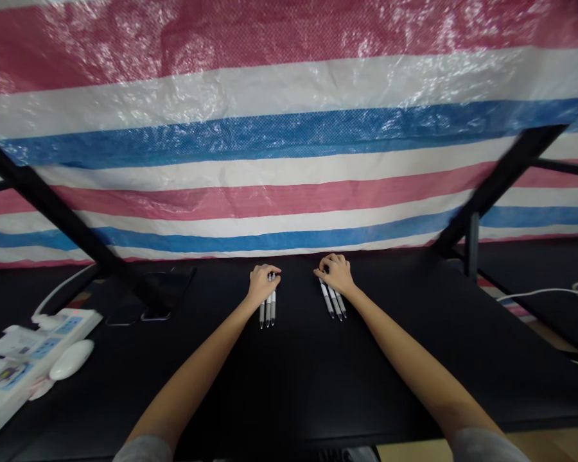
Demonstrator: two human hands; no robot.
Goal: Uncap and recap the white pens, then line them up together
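Note:
My left hand (264, 284) sits on the black tabletop (289, 385), with its fingers curled over the upper ends of three white and black pens (268, 313). These pens lie close together, pointing towards me. A little to the right, my right hand (334, 273) covers the upper ends of another three white and black pens (334, 301). That bunch fans out slightly towards me. Both hands hide the pens' far ends.
A white power strip (38, 359) and a white computer mouse (71, 359) lie at the left, near dark phones or tablets (176, 282). White cables (539, 293) run at the right. Black metal bars (501, 179) cross in front of a striped tarpaulin (289, 141).

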